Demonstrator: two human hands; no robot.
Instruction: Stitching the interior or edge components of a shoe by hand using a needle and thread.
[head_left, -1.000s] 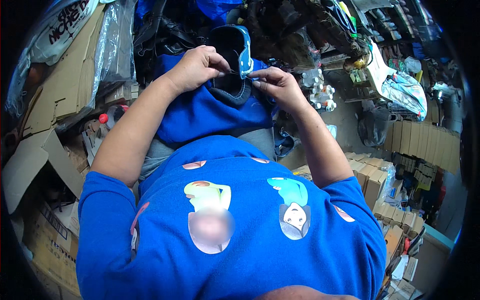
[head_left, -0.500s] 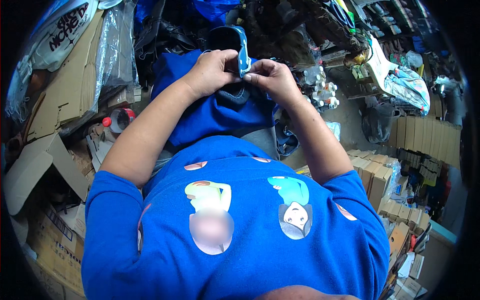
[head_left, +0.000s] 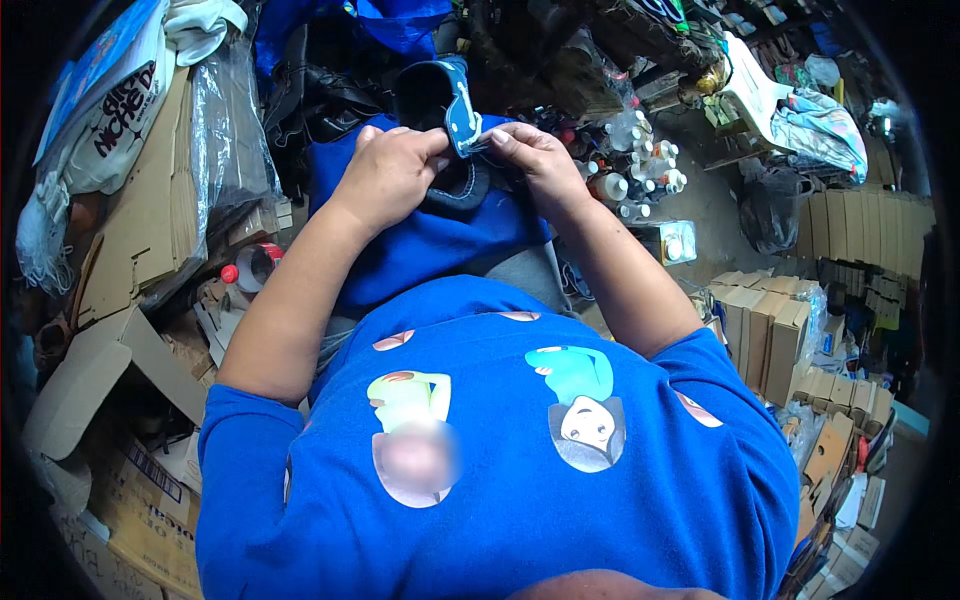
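Note:
Over my lap I hold a dark blue shoe (head_left: 457,105) with a lighter blue, pale-edged strap piece and a dark lining. Whether it is a closed shoe or a sandal I cannot tell. My left hand (head_left: 392,172) is closed on its near left side, thumb and fingers pinching the blue strap piece. Just right of the strap's pale end, my right hand (head_left: 540,165) has thumb and forefinger pressed together. A thin pale strand seems to run from there to the strap, too fine to make out. Blue cloth (head_left: 400,255) covers my lap under the shoe.
Several plastic bottles (head_left: 650,165) stand on the floor to the right. Stacked cardboard pieces (head_left: 765,330) lie at the lower right. On the left are flat cardboard (head_left: 150,215), an open carton (head_left: 85,375) and a red-capped bottle (head_left: 257,265). A white chair (head_left: 750,95) stands at the upper right.
The shoe and both hands have shifted slightly left in view. My right hand has drawn away from the strap's end, leaving a small gap, and its fingers are straighter.

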